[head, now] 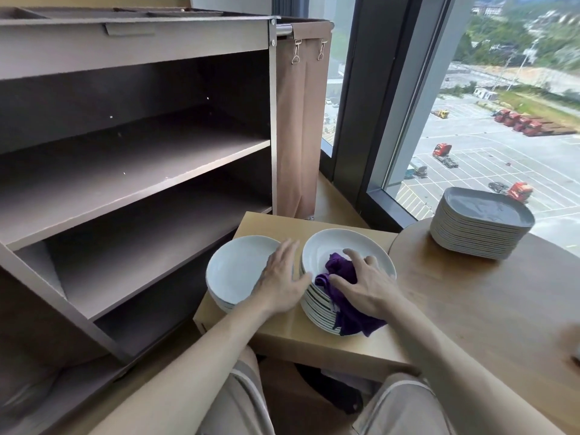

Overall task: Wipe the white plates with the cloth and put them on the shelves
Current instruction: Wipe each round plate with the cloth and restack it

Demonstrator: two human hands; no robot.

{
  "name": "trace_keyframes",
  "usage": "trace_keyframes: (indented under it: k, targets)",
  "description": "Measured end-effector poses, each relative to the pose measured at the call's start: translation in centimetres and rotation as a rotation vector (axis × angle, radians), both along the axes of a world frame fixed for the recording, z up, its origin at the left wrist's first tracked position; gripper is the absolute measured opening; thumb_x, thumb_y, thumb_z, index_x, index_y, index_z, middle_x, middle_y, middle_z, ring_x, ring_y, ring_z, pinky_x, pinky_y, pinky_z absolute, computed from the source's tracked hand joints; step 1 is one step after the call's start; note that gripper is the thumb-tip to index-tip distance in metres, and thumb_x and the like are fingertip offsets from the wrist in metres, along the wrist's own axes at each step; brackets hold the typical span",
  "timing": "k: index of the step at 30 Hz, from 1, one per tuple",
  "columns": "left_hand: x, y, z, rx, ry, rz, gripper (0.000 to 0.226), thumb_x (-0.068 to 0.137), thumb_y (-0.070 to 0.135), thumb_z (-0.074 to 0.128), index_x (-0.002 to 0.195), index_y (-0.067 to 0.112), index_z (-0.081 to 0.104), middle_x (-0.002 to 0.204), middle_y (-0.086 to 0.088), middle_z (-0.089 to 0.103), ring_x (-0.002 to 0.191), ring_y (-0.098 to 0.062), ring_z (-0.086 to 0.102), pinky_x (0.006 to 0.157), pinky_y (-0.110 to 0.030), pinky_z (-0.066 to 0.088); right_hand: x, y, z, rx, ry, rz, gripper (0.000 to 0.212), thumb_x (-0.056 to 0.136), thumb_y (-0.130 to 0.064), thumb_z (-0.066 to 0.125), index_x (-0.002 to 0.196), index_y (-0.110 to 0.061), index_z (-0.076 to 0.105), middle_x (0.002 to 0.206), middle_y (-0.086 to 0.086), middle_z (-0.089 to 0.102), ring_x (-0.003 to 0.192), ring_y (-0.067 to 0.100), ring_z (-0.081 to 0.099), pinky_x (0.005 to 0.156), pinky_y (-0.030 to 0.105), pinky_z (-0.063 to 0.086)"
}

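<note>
Two plate stacks lie under the hands. The left hand point(279, 287), fingers straight, rests on the left stack point(235, 271). Just beside it, the right hand point(364, 287) clutches the purple cloth point(337, 265) against the right stack point(332, 243). The shelves point(141, 158) stand left of both hands.

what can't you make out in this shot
Head view:
- the top plate of the right stack: its middle is covered by the purple cloth and right hand.
- the left stack: its right rim is under the left hand; plate count too fine to tell.
- an object at the right edge: blurred and cut off.
</note>
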State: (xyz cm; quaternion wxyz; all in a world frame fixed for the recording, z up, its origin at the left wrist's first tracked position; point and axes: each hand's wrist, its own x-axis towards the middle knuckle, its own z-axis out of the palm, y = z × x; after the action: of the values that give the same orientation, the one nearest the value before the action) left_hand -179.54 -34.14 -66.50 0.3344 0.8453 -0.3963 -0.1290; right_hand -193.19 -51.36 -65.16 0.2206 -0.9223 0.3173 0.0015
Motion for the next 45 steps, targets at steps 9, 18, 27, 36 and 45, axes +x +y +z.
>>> trace_keyframes:
  k: [9, 18, 27, 36, 45]
  targets:
    - [-0.2, -3.1, -0.9, 0.049, 0.150, -0.093, 0.077, 0.100, 0.025, 0.046, 0.164, 0.024, 0.003, 0.171, 0.011, -0.007, 0.156, -0.009, 0.002, 0.124, -0.032, 0.012, -0.5, 0.2, 0.2, -0.033, 0.051, 0.096, 0.064, 0.086, -0.063, 0.045, 0.146, -0.047, 0.033, 0.138, 0.001, 0.043, 0.124, 0.029, 0.047, 0.101, 0.048, 0.041]
    - [-0.4, -2.8, -2.6, -0.016, 0.113, -0.166, 0.074, 0.094, 0.039, 0.023, 0.162, 0.038, -0.006, 0.167, 0.019, -0.019, 0.155, -0.004, -0.001, 0.126, -0.035, 0.020, 3.4, 0.0, -0.7, -0.112, 0.006, 0.196, 0.057, 0.091, -0.057, 0.051, 0.144, -0.045, 0.033, 0.141, 0.002, 0.041, 0.124, 0.031, 0.045, 0.100, 0.048, 0.043]
    - [-0.1, -2.7, -3.3, 0.040, 0.042, -0.161, 0.084, 0.096, 0.057, 0.031, 0.159, 0.036, -0.021, 0.163, 0.026, -0.028, 0.152, 0.004, -0.009, 0.123, -0.026, 0.013, 6.7, -2.2, -2.8, -0.313, -0.074, 0.122, 0.055, 0.096, -0.061, 0.039, 0.146, -0.040, 0.028, 0.140, 0.008, 0.045, 0.124, 0.034, 0.043, 0.101, 0.052, 0.038]
    - [-0.2, -2.7, -3.1, 0.116, 0.032, -0.165, 0.090, 0.084, 0.064, 0.018, 0.159, 0.033, -0.022, 0.156, 0.030, -0.036, 0.139, 0.019, -0.021, 0.124, -0.027, 0.014, 4.0, -5.0, -1.2, -0.524, 0.095, 0.064, 0.040, 0.097, -0.054, 0.043, 0.128, -0.028, 0.047, 0.126, 0.012, 0.049, 0.112, 0.035, 0.048, 0.090, 0.050, 0.037]
    - [-0.3, -2.5, -2.7, 0.146, 0.038, -0.159, 0.084, 0.095, 0.052, 0.027, 0.157, 0.032, -0.025, 0.154, 0.031, -0.038, 0.152, 0.002, -0.009, 0.125, -0.031, 0.017, 0.4, -4.6, 0.9, -0.215, 0.229, 0.089, 0.055, 0.088, -0.047, 0.056, 0.139, -0.041, 0.038, 0.136, 0.005, 0.042, 0.124, 0.032, 0.039, 0.095, 0.049, 0.032]
